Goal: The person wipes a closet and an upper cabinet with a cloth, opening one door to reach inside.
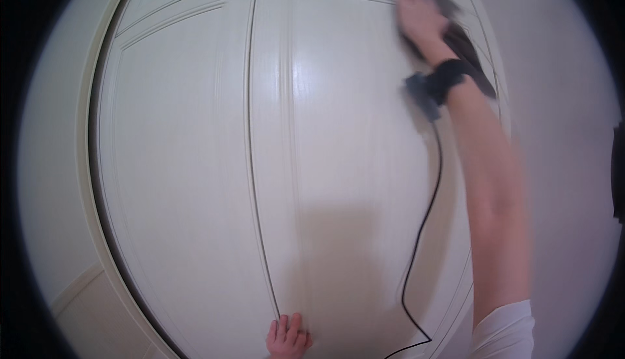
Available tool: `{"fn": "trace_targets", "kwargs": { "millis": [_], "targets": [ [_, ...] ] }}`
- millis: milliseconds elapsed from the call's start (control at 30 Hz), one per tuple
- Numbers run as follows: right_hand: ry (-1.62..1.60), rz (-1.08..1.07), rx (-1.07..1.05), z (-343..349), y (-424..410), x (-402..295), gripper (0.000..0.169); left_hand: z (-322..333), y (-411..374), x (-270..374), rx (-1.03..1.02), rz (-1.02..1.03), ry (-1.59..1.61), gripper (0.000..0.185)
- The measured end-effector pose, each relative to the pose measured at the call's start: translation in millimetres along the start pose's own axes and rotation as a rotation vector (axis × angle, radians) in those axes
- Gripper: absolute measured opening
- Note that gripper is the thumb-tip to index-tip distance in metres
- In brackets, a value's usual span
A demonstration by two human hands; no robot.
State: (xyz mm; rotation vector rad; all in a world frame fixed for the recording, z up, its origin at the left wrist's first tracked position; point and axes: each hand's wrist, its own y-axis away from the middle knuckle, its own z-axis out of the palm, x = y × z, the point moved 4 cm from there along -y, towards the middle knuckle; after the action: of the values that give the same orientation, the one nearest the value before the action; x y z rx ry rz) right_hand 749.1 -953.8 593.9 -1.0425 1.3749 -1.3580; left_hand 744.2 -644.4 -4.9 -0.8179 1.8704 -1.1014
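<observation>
High on the white panelled cabinet door, toward its upper right corner, my right hand presses a dark cloth against the surface. Hand and cloth are blurred, and part of the cloth hangs down behind the wrist. A black strap with a small device circles that wrist. Low in the view, my left hand rests its fingertips on the same door, beside the seam between the two doors. Nothing shows in the left hand; its palm is mostly hidden.
A second white panelled door stands to the left, with a dark gap at its outer frame. From the wrist device a black cable hangs down across the door. A plain wall runs along the right.
</observation>
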Motion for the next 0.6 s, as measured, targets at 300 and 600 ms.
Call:
{"fn": "trace_targets", "kwargs": {
  "millis": [300, 600],
  "targets": [
    [-0.550, -0.673, 0.244, -26.9, 24.8, -175.8, 0.038, -9.4, -20.4, 13.4, 0.014, -0.022, -0.007, 0.015],
    [-0.207, -0.350, 0.487, -13.2, 18.7, 97.6, 0.042, -11.1, -12.6, 29.6, 0.119, 0.007, -0.060, 0.014]
  ]
}}
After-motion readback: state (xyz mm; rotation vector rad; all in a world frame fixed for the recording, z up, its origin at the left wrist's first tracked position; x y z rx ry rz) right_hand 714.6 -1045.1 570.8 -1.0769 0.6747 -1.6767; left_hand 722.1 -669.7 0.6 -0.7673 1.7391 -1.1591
